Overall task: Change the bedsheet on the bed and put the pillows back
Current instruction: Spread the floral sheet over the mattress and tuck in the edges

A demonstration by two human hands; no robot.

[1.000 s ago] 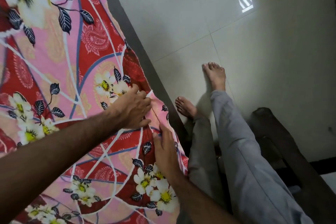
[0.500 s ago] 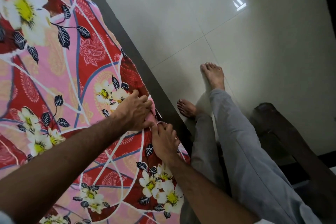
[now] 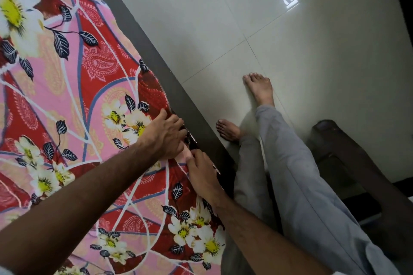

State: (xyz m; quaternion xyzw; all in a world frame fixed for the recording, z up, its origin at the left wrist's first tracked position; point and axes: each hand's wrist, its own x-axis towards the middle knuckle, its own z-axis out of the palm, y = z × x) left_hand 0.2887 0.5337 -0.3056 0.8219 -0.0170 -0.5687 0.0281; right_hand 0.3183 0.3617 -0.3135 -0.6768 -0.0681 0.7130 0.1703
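- The bedsheet [image 3: 73, 100], pink and red with white flowers and dark leaves, lay spread over the bed and filled the left side of the view.
- Its right edge ran along the dark bed frame [image 3: 161, 69], which crossed the view on a slant from the top toward the lower middle.
- The left hand [image 3: 164, 136] lay at that edge with its knuckles up and its fingers [image 3: 178, 125] curled down onto the cloth beside the frame; they pressed or gripped the sheet's edge there, though the tips were hidden.
- The right hand [image 3: 202, 176] lay just below and to the right of the left hand's fingers, nearly touching them, at the same edge.
- Its fingers [image 3: 195, 157] were bent over the cloth where it met the frame; whether they pinched the sheet or only pressed on it I could not tell.
- A small pale fold of the sheet showed between the two hands.
- Beyond the fingers, across the frame, pale glossy floor tiles [image 3: 301, 62] carried a bright window reflection.
- The person's bare feet [image 3: 260, 89] stood on the tiles to the right of the fingers, in grey trousers [image 3: 297, 181].
- A dark piece of furniture [image 3: 348, 163] stood further right, near the legs.
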